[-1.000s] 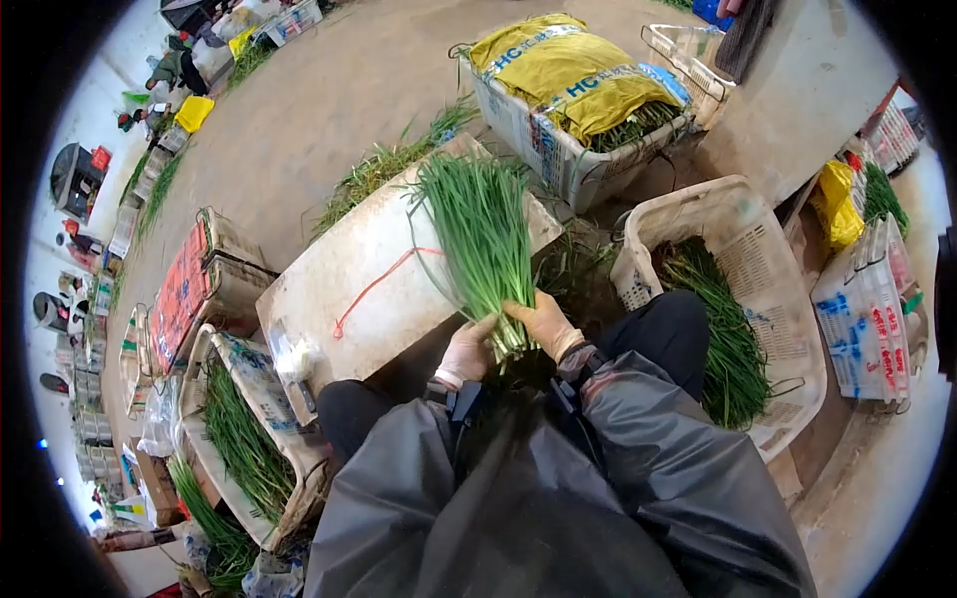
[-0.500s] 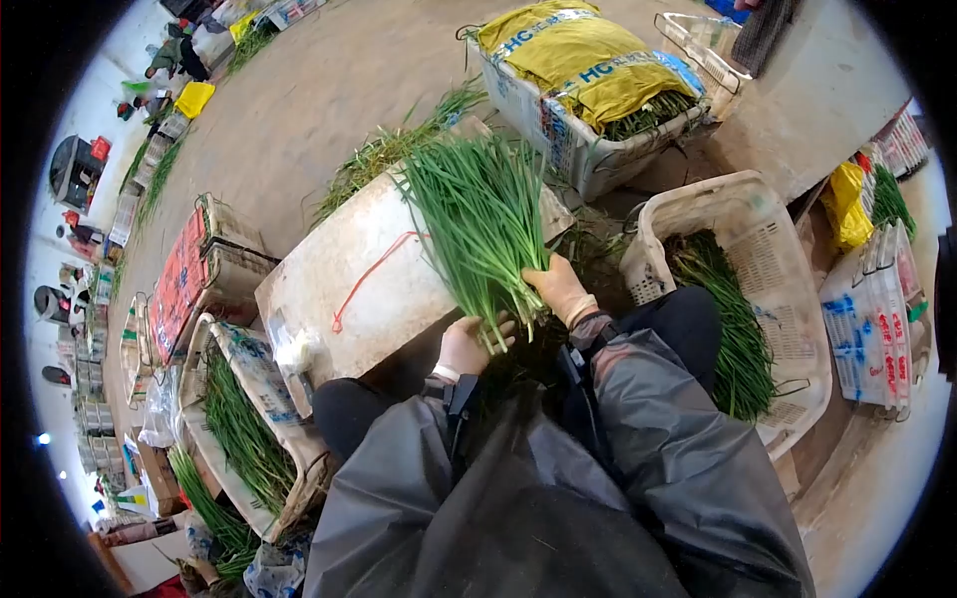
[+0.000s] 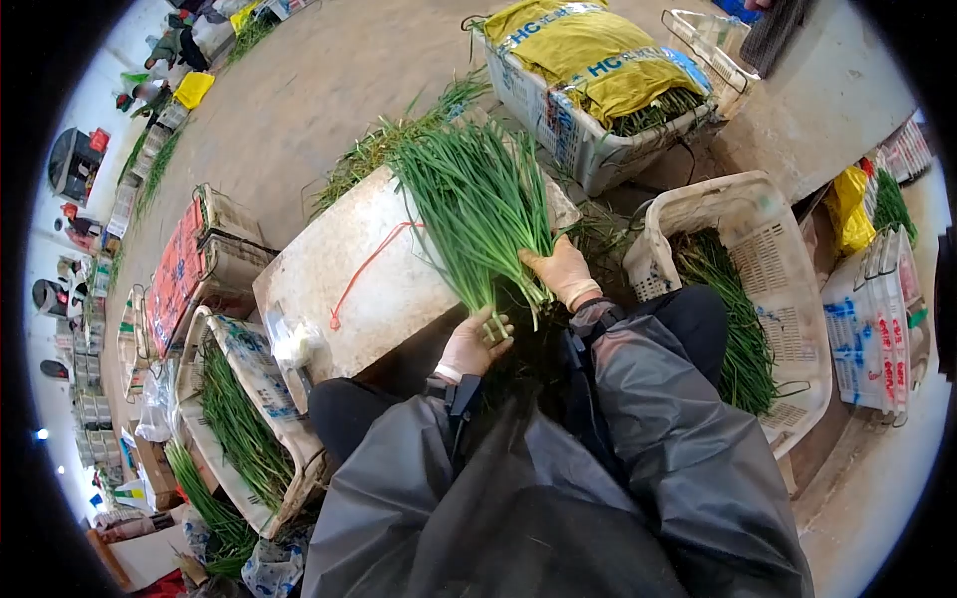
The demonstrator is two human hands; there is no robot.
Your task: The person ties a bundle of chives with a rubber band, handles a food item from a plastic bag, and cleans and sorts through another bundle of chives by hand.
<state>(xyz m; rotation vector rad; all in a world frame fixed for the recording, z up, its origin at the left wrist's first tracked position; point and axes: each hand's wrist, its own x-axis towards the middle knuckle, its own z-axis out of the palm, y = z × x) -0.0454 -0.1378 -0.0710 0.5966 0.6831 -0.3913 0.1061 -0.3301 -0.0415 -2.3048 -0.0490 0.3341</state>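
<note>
My left hand [image 3: 474, 347] is closed round the pale stem ends of a smaller bunch of chives [image 3: 454, 254]. Fingers of my right hand [image 3: 560, 274] grip the larger bunch of chives [image 3: 513, 199] near its cut ends, thumb on top. The green leaves of both bunches fan out together over the pale board [image 3: 339, 259] in front of me, so where one bunch stops and the other starts is partly hidden. A red tie [image 3: 374, 269] lies on the board, left of the leaves.
A crate of chives [image 3: 788, 229] stands at my right, another crate [image 3: 224, 349] at my left. Beyond the board, a yellow sack [image 3: 598, 60] covers a full crate. Loose leaves [image 3: 399, 145] litter the floor behind the board. People work along the far left wall.
My hands have drawn slightly apart, and the stems in the left have separated from the bunch in the right. The right hand has shifted a little to the right.
</note>
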